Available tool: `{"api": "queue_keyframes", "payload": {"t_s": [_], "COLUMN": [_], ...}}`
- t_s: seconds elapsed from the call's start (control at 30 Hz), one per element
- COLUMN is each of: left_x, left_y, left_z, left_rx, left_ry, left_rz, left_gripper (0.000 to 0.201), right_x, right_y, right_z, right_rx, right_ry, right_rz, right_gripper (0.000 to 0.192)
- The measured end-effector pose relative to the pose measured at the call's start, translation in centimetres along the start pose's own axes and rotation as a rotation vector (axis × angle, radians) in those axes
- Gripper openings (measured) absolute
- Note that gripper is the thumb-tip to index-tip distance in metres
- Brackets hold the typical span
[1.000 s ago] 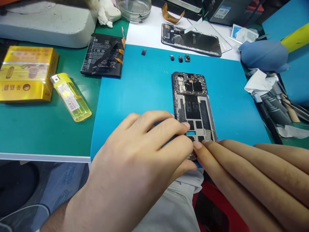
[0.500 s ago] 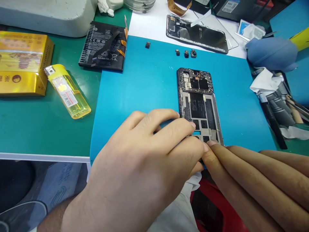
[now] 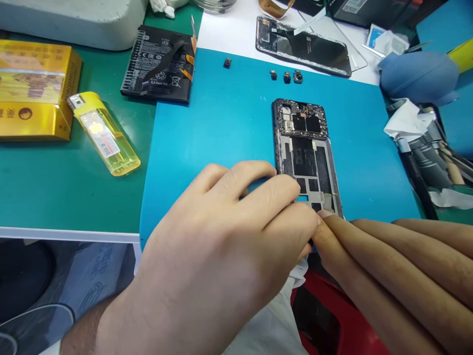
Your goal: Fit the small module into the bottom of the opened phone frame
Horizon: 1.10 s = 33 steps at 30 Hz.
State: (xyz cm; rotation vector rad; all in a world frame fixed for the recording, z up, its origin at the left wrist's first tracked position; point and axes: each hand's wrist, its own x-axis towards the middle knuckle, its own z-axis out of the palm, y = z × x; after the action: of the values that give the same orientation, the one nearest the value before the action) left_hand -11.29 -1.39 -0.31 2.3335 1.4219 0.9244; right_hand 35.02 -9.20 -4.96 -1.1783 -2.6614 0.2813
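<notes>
Opened phone frame [image 3: 305,148] lies face-down on the blue work mat [image 3: 207,128], long axis running away from the person, near end at the mat's front edge. Battery bay empty; circuit board exposed at the far end.

Left hand [image 3: 221,251] arches over the frame's near left corner, fingers curled with tips pressing on the lower edge, thumb hidden underneath. Right hand [image 3: 388,266] comes in flat from the right, fingers straight and close together, tips touching the near right corner where they meet the left fingertips. Whether anything small is pinched between the two hands can't be told; the contact spot is covered.

Step in hand, as a judgement: working at the bottom end of the frame, likely pressing down or freeing a part there while the left hand steadies it. The next move calls for fine fingertip pressure at that corner without sliding the frame off the mat's edge.

Around: removed battery [image 3: 157,64] at the mat's far left corner, four small camera modules [image 3: 286,76] loose beyond the frame, detached screen [image 3: 306,47] on white paper further back. Yellow lighter [image 3: 105,135] and gold box [image 3: 35,91] on the green table, left. Blue dust blower [image 3: 419,79] and tools at right.
</notes>
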Motion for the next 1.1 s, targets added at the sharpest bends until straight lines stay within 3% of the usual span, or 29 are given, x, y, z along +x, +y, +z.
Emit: {"api": "queue_keyframes", "payload": {"t_s": [0.17, 0.4, 0.6, 0.67, 0.8, 0.83, 0.87, 0.9, 1.0, 1.1], "left_x": [0.0, 0.1, -0.5, -0.5, -0.3, -0.3, -0.2, -0.2, -0.1, 0.0], "left_y": [-0.1, -0.4, -0.8, -0.8, -0.6, -0.5, -0.4, -0.3, -0.1, 0.0], "left_z": [-0.1, -0.2, -0.8, -0.8, -0.6, -0.6, -0.6, -0.6, -0.7, -0.6], "left_rx": [0.027, 0.033, -0.030, -0.026, -0.022, -0.021, -0.020, -0.018, -0.016, -0.012], "left_ry": [0.017, 0.021, -0.018, -0.008, -0.012, -0.016, -0.018, -0.019, -0.024, -0.026], "left_rz": [-0.001, 0.028, 0.018, 0.019, 0.011, 0.008, 0.006, 0.003, -0.009, -0.018], "left_gripper": [0.030, 0.029, 0.018, 0.019, 0.021, 0.022, 0.023, 0.023, 0.025, 0.025], "right_x": [-1.0, -1.4, -3.2, -1.3, 7.5, 9.5, 10.9, 11.5, 9.0, 3.8], "right_y": [1.1, 0.5, -0.5, -1.1, -3.2, -3.8, -4.4, -4.9, -5.2, -4.0], "right_z": [1.3, 2.6, 1.3, -0.3, -3.7, -4.2, -4.3, -4.1, -2.1, -0.2], "right_rx": [0.045, 0.124, 0.175, 0.192, 0.215, 0.198, 0.109, -0.021, 0.034, 0.090], "right_ry": [0.028, 0.088, 0.141, 0.157, 0.147, 0.074, -0.076, -0.079, 0.046, 0.057], "right_rz": [0.059, 0.144, 0.223, 0.252, 0.251, 0.170, 0.009, -0.173, 0.004, 0.103], "right_gripper": [0.049, 0.056, 0.060, 0.059, 0.038, 0.037, 0.051, 0.061, 0.035, 0.043]}}
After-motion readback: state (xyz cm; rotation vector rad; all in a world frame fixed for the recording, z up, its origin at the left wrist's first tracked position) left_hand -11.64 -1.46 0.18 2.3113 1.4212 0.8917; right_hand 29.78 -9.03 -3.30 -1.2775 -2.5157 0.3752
